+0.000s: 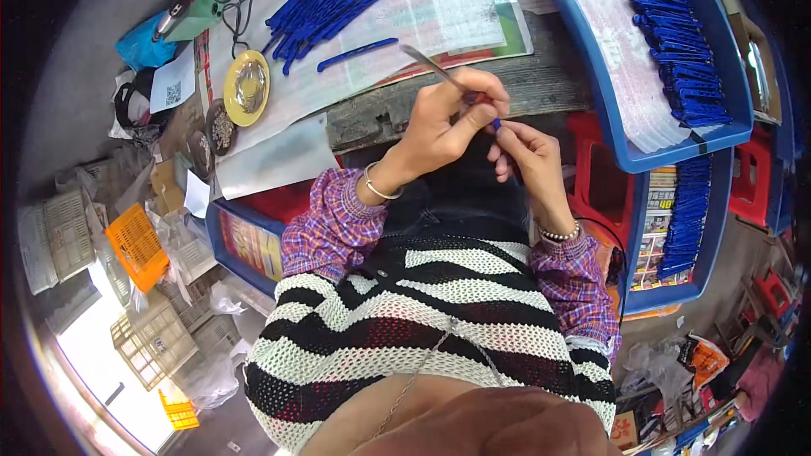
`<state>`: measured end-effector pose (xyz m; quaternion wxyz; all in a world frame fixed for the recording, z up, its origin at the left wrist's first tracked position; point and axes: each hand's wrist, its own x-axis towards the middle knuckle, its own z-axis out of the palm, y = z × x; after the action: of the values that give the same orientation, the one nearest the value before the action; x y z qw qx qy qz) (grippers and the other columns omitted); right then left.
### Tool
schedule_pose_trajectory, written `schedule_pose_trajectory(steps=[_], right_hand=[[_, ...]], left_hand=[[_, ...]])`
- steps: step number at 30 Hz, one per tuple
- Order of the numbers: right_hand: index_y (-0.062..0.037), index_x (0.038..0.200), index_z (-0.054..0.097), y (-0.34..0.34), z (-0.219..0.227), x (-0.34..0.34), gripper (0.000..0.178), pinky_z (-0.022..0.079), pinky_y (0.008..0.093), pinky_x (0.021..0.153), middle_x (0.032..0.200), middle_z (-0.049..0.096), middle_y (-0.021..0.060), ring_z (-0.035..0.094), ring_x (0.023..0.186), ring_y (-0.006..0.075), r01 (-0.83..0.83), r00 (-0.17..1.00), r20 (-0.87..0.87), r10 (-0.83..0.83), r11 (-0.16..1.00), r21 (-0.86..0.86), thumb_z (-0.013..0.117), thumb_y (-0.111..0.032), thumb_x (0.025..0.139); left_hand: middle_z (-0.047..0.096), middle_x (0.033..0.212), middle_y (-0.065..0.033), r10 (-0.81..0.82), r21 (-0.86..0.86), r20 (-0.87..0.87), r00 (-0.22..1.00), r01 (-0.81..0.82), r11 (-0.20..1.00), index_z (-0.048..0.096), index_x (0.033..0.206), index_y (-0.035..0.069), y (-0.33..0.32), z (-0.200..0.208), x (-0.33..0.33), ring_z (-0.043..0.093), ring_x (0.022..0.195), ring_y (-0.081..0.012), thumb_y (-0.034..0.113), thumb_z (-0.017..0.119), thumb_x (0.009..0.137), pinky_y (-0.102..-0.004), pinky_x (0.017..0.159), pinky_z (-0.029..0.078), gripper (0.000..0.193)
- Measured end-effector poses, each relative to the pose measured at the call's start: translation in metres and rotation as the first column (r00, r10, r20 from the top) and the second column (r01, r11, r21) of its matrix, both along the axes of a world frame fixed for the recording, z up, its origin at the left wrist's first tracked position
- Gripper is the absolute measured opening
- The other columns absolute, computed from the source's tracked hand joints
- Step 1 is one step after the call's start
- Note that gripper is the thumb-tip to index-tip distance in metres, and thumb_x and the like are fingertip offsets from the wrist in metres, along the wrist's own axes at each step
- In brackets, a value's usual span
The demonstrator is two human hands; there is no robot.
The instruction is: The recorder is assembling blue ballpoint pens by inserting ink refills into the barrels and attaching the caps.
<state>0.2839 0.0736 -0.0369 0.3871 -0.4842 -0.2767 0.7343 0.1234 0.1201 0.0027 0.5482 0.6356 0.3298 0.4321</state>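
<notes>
My left hand (452, 122) is closed around a slender flat metal tool (429, 62), whose greyish end sticks out up and to the left; I cannot make out its exact kind. Its thumb and fingertips come close to a small dark blue piece (496, 124). My right hand (532, 156) pinches that piece between thumb and fingers, just in front of the table edge. Most of the piece is hidden by the fingers. Beyond my hands, a single thin blue strip (357, 54) lies on the paper-covered table, next to a heap of similar blue strips (325, 13).
A blue tray (625, 148) with rows of blue strips stands at the right, with a second blue tray (667, 297) below it. Red stools (591, 169) are under them. At the left are a yellow dish (232, 89), a black cord, and an orange crate (135, 245).
</notes>
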Motion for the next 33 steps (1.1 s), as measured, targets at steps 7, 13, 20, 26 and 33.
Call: schedule_pose_trajectory(steps=[7,13,20,26,33], right_hand=[[-0.0031,0.097,0.048,-0.001,-0.001,0.012,0.024,0.027,0.0171,0.036,0.059,0.038,-0.0026,0.032,0.043,0.0029,-0.168,0.776,-0.630,-0.029,0.953,-0.252,0.040,-0.025,0.097],[-0.0052,0.084,0.043,-0.003,-0.003,0.008,0.024,0.025,0.0175,0.032,0.056,0.036,-0.0015,0.031,0.039,0.0042,-0.369,0.179,-0.932,-0.315,0.857,-0.360,0.032,-0.021,0.098],[-0.0062,0.079,0.042,-0.007,-0.003,-0.001,0.024,0.024,0.0173,0.031,0.054,0.037,-0.0012,0.030,0.037,0.0044,-0.409,0.104,-0.943,-0.315,0.851,-0.330,0.033,-0.020,0.097],[-0.0060,0.080,0.043,-0.006,-0.002,-0.003,0.027,0.022,0.0166,0.031,0.054,0.036,-0.0021,0.028,0.036,0.0038,-0.418,0.169,-0.945,-0.282,0.847,-0.328,0.033,-0.023,0.098],[-0.0064,0.083,0.047,-0.004,0.014,-0.003,0.030,0.020,0.0161,0.032,0.053,0.033,-0.0046,0.026,0.036,0.0019,-0.266,0.662,-0.745,-0.082,0.904,-0.336,0.037,-0.031,0.097]], left_hand=[[0.055,0.077,-0.0031,0.100,-0.147,0.178,0.979,-0.074,0.986,0.053,0.097,0.001,-0.001,0.010,-0.011,0.053,0.064,-0.0075,0.004,0.052,0.088,-0.0200,0.055,0.042,0.010],[0.056,0.078,-0.0046,0.082,-0.337,-0.061,0.995,-0.098,0.936,0.052,0.098,0.001,-0.006,0.017,-0.011,0.050,0.059,-0.0069,0.003,0.053,0.086,-0.0190,0.051,0.040,0.012],[0.059,0.082,-0.0010,0.044,-0.414,-0.016,0.999,-0.047,0.909,0.052,0.098,0.004,-0.008,0.013,-0.008,0.048,0.055,-0.0038,0.003,0.063,0.081,-0.0171,0.046,0.037,0.020],[0.058,0.078,0.0008,0.055,-0.451,0.028,0.998,-0.036,0.892,0.051,0.099,0.006,-0.008,0.007,-0.009,0.048,0.056,-0.0034,0.003,0.066,0.079,-0.0173,0.046,0.037,0.025],[0.061,0.084,-0.0020,0.085,-0.534,0.085,0.993,-0.027,0.845,0.050,0.101,0.007,-0.010,0.003,-0.014,0.050,0.057,-0.0037,0.005,0.066,0.079,-0.0169,0.045,0.038,0.028]])
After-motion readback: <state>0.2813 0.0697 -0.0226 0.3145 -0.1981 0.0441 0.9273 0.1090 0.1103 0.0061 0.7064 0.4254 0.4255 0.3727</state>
